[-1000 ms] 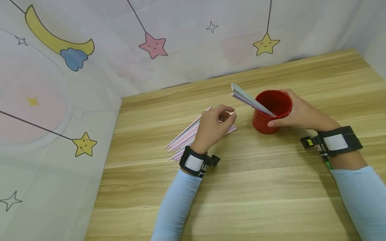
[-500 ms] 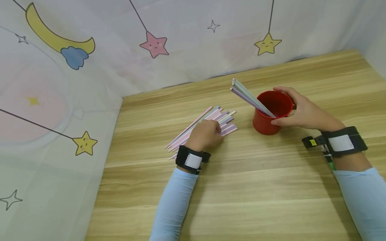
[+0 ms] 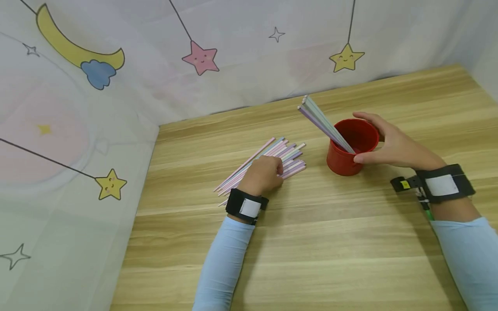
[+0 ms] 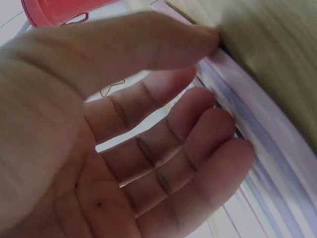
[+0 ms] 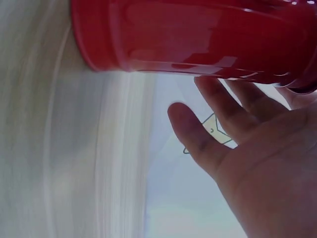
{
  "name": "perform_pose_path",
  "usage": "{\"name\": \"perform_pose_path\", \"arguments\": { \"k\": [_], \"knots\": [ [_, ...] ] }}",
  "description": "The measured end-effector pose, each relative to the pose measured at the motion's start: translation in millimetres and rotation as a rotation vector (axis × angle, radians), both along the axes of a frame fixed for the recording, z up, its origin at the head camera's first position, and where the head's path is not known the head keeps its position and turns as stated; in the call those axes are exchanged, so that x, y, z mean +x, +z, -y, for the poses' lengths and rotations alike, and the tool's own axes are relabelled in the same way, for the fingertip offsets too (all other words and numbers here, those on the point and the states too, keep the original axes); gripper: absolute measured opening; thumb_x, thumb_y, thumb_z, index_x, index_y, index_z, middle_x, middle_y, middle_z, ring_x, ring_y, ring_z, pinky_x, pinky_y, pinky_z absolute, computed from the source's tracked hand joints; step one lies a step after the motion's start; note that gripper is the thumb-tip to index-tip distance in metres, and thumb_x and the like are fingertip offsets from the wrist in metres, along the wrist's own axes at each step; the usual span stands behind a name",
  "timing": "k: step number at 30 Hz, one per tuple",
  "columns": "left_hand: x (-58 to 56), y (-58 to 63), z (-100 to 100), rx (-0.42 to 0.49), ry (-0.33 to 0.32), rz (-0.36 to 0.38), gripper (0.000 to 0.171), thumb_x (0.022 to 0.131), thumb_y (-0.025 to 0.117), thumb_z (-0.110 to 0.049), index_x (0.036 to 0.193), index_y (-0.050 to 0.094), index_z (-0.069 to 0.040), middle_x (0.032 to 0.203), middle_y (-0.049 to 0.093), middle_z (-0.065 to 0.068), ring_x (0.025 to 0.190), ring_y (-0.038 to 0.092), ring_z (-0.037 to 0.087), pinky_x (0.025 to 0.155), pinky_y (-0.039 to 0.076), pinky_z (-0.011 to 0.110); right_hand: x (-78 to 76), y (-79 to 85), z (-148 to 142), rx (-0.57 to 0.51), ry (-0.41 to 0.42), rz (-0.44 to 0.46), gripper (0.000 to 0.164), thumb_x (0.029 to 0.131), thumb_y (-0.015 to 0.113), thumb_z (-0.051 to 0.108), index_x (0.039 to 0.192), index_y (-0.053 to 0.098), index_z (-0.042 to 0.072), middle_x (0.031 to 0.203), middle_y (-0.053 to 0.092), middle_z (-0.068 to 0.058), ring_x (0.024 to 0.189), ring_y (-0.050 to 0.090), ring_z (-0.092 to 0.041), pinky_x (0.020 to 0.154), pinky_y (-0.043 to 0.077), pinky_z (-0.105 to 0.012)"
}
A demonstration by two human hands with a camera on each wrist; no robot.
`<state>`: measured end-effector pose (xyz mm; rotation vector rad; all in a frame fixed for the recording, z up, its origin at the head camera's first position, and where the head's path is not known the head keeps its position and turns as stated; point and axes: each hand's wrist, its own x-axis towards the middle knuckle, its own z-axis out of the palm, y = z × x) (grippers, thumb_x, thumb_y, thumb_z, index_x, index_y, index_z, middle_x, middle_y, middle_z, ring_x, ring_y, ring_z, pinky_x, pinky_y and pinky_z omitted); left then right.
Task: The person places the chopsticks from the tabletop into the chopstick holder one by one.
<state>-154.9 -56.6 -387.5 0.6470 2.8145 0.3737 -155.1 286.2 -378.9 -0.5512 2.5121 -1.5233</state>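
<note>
A loose bundle of thin pastel straws (image 3: pixel 297 167) lies on the wooden table. My left hand (image 3: pixel 261 172) is down over its front edge, fingers bent. In the left wrist view, thumb and fingertips (image 4: pixel 200 44) meet at a pink straw (image 4: pixel 257 96) on the bundle's edge. To the right stands a red mug (image 3: pixel 344 162), upright, with several green and purple straws (image 3: pixel 324 123) leaning out to its left. Round the handle side is my right hand (image 3: pixel 393 144), thumb and index finger spread. The right wrist view has the thumb apart from the mug's wall, other fingers partly hidden behind it.
The wooden table (image 3: pixel 330 250) meets a pale curtain (image 3: pixel 249 77) at the back and left, printed with stars, a moon and a cloud. Both wrists wear black straps (image 3: pixel 445 183) with small cameras.
My left hand has come down and left onto the straw bundle, its fingers closing in. My right hand has loosened and drawn slightly right from the mug. The mug's straws lean more upright.
</note>
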Motion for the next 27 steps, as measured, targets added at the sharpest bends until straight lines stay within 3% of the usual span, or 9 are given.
{"name": "perform_pose_path", "arguments": {
  "k": [9,15,20,27],
  "knots": [
    [2.7,5.4,-1.0,-0.019,-0.011,0.03,0.009,0.078,0.07,-0.006,0.083,0.068,-0.013,0.081,0.063,-0.001,0.07,0.059,0.016,0.057,0.047,0.028,3.9,0.5,-2.7,-0.006,0.04,-0.022,0.097,0.079,0.084,0.005,0.158,0.031,0.02,0.143,0.047,-0.004,0.123,0.044,-0.021,0.084,0.051,-0.017],
    [3.8,16.5,2.5,0.053,-0.046,0.014,0.013,0.083,0.069,-0.007,0.095,0.07,-0.01,0.081,0.062,-0.001,0.072,0.057,0.013,0.062,0.047,0.026,3.2,-0.4,-2.6,0.007,0.043,-0.016,0.098,0.077,0.086,0.003,0.157,0.031,0.018,0.142,0.048,-0.004,0.122,0.044,-0.022,0.083,0.052,-0.018],
    [5.8,36.5,9.5,0.226,-0.065,-0.064,0.021,0.086,0.068,-0.007,0.107,0.07,-0.009,0.08,0.064,-0.002,0.068,0.058,0.012,0.061,0.047,0.025,1.7,0.0,-0.6,0.015,0.033,-0.004,0.098,0.076,0.086,0.002,0.156,0.032,0.017,0.142,0.048,-0.004,0.122,0.044,-0.021,0.081,0.052,-0.019],
    [3.5,50.3,22.4,0.638,-0.015,-0.156,0.018,0.088,0.069,-0.005,0.106,0.069,-0.004,0.083,0.067,0.0,0.074,0.064,0.009,0.066,0.054,0.026,1.1,0.4,0.5,0.027,0.03,0.007,0.094,0.077,0.086,0.004,0.154,0.034,0.015,0.141,0.048,-0.004,0.121,0.043,-0.022,0.078,0.054,-0.02]
  ]
}}
